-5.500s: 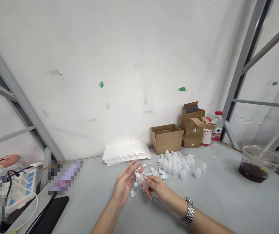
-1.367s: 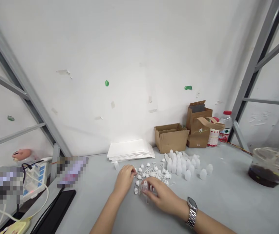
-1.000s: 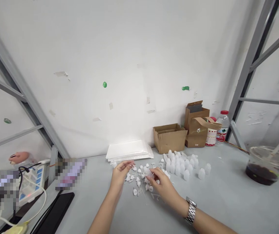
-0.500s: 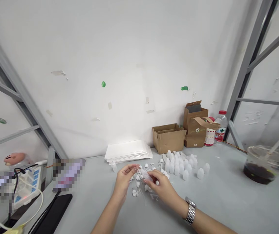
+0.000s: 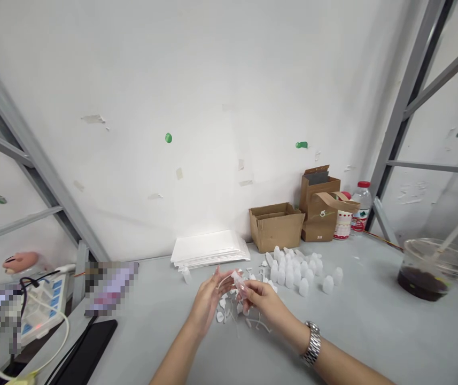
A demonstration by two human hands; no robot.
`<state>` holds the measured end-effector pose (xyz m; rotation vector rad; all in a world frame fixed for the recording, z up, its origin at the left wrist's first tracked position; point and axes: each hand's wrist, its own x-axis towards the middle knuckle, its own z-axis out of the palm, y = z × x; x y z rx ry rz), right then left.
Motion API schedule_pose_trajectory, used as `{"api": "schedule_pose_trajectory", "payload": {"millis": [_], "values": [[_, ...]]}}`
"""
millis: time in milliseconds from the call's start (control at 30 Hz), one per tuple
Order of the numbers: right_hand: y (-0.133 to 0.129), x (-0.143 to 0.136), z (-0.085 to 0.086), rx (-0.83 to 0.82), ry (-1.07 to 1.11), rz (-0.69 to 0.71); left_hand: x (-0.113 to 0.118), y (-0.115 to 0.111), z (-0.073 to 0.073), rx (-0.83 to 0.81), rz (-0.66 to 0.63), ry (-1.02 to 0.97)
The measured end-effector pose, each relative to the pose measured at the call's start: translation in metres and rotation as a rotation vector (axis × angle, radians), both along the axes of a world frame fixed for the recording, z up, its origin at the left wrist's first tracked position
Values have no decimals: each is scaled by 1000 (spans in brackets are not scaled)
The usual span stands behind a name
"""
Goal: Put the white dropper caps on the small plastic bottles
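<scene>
My right hand (image 5: 258,297), with a metal watch on the wrist, is closed on a small translucent plastic bottle (image 5: 238,280). The bottle is tilted, its narrow end pointing up and left toward my left hand. My left hand (image 5: 209,294) is beside that end, fingers apart and slightly curved; whether they touch the bottle I cannot tell. Beneath both hands lies a loose pile of small white plastic caps (image 5: 220,316) with thin strips, partly hidden by the fingers. Several white bottles (image 5: 290,275) stand grouped to the right of the pile.
A stack of white sheets (image 5: 208,248) lies by the wall, with one small bottle (image 5: 186,275) before it. Behind the bottle group are a cardboard box (image 5: 277,230) and a brown paper bag (image 5: 319,224). A drink cup (image 5: 429,275) stands right; a black phone-like slab (image 5: 86,353) lies left.
My left hand's fingers have spread from a pinch near the bottle's end. The bottle in my right hand has turned more upright and risen slightly.
</scene>
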<state>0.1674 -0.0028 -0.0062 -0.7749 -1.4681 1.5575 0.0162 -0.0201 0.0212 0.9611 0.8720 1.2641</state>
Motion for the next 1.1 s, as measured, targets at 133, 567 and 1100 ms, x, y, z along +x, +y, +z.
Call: {"api": "schedule_pose_trajectory", "payload": {"millis": [133,567,1100], "values": [[0,1,0,-132,193,54,-2,-3,3,66,-125,1],[-6,-4,2,-63,29,88,6,5,-12,-30,26,-92],[-15,-6,0,257,-269,-282,8,-2,-3,-95,-12,-184]]}}
